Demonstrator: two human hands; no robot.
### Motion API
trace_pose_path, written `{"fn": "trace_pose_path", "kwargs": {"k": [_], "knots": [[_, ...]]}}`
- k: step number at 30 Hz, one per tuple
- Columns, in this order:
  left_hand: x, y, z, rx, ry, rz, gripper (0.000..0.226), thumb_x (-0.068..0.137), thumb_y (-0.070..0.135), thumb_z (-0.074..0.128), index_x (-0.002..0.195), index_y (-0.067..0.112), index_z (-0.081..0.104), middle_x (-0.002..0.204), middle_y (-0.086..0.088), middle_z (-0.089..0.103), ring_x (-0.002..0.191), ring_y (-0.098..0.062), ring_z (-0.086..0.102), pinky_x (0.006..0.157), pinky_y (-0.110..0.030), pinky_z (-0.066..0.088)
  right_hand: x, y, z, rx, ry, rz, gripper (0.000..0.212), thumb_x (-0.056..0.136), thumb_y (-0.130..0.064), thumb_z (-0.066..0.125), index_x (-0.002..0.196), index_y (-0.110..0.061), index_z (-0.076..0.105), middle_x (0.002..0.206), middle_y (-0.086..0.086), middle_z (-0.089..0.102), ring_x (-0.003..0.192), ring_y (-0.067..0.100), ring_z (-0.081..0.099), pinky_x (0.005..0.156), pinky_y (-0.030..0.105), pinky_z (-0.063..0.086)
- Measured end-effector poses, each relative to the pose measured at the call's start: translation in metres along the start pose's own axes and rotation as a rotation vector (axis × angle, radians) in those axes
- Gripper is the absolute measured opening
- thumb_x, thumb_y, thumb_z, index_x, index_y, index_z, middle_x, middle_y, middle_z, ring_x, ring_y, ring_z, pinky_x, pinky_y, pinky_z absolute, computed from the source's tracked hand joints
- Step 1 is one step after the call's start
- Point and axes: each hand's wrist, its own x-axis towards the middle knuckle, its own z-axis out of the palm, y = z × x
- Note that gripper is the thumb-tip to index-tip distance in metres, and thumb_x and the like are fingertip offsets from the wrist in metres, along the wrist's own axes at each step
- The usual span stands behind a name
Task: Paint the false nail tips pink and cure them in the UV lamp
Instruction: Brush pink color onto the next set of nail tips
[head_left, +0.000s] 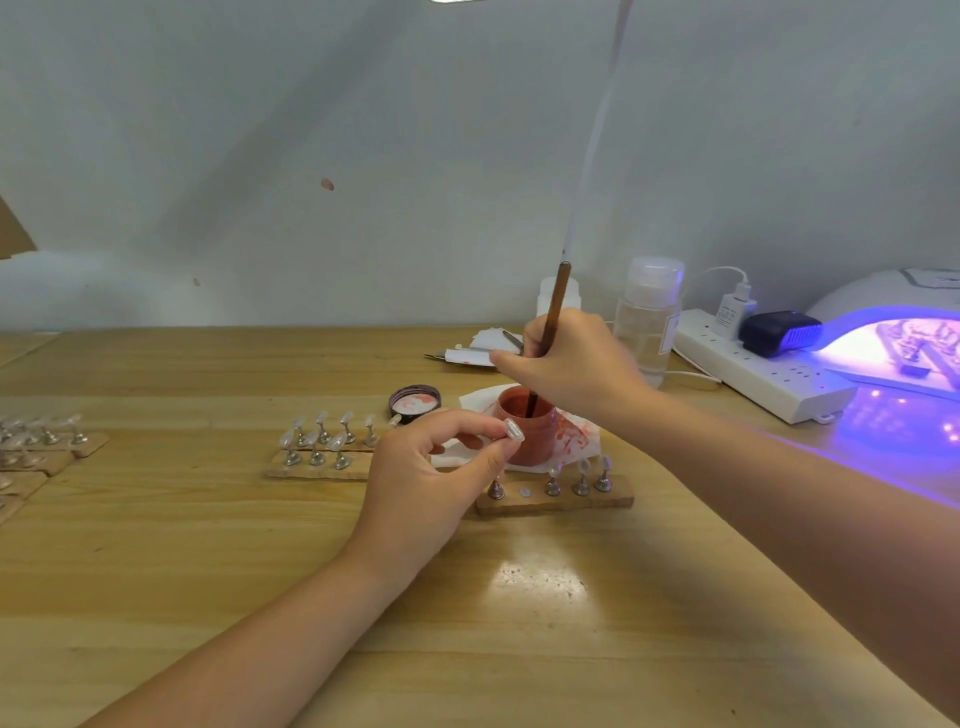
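My left hand (426, 467) pinches a clear false nail tip (513, 430) on its small metal stand, lifted above a wooden strip (556, 500) that carries several more stands with clear tips. My right hand (576, 364) grips a brown brush (556, 306) upright, its bristle end dipped in the open jar of pink polish (524, 426). The jar stands on a stained white tissue (576, 434). At the far right the white UV lamp (893, 322) glows violet, with nail strips inside it.
The jar's lid (414, 402) lies left of the jar. Another strip of clear tips (322, 447) sits left of centre, with more strips (41, 436) at the left edge. A clear bottle (647, 322), a white power strip (748, 371) and tools on paper (467, 356) line the back.
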Motion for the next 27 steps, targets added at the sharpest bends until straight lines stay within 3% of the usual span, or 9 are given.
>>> {"fn": "trace_pose_path", "kwargs": {"k": [5,8,13,19,27], "knots": [[0.000,0.001,0.000,0.023,-0.006,0.004,0.022,0.074,0.007,0.072,0.072,0.028,0.068,0.064,0.009,0.067,0.070,0.006,0.060,0.062,-0.002,0.040,0.012,0.002,-0.014,0.189,0.081,0.106,0.047,0.078,-0.024,0.067,0.040,-0.017,0.040,0.031,-0.010,0.036,0.039,0.003,0.039,0.052,0.024,0.036],[0.000,0.000,-0.001,0.036,-0.006,-0.006,0.022,0.075,0.010,0.072,0.072,0.031,0.067,0.063,0.016,0.066,0.073,0.006,0.059,0.066,-0.003,0.039,0.017,0.004,-0.022,0.340,0.126,0.192,0.046,0.078,-0.021,0.067,0.041,-0.014,0.041,0.036,-0.005,0.038,0.040,0.007,0.040,0.055,0.025,0.039],[-0.001,-0.001,-0.001,0.047,-0.018,-0.029,0.022,0.077,0.013,0.070,0.072,0.033,0.065,0.059,0.015,0.065,0.071,0.004,0.059,0.071,-0.012,0.038,0.014,0.012,-0.026,0.483,0.114,0.277,0.048,0.082,-0.020,0.066,0.043,-0.014,0.038,0.030,-0.008,0.035,0.029,0.002,0.035,0.036,0.009,0.031],[0.000,-0.003,-0.001,0.050,-0.007,-0.025,0.025,0.077,0.013,0.070,0.071,0.036,0.064,0.058,0.016,0.065,0.074,0.005,0.059,0.071,-0.010,0.037,0.004,0.010,-0.014,0.316,0.050,0.190,0.044,0.080,-0.026,0.069,0.044,-0.014,0.046,0.034,-0.010,0.040,0.038,0.002,0.040,0.057,0.025,0.042],[0.000,-0.003,-0.001,0.064,-0.009,-0.019,0.025,0.077,0.013,0.070,0.071,0.037,0.064,0.058,0.014,0.065,0.075,0.005,0.059,0.071,-0.010,0.037,-0.001,0.000,-0.001,0.060,-0.048,-0.010,0.044,0.081,-0.030,0.067,0.045,-0.019,0.044,0.043,-0.006,0.042,0.049,0.009,0.041,0.054,0.026,0.038]]}}
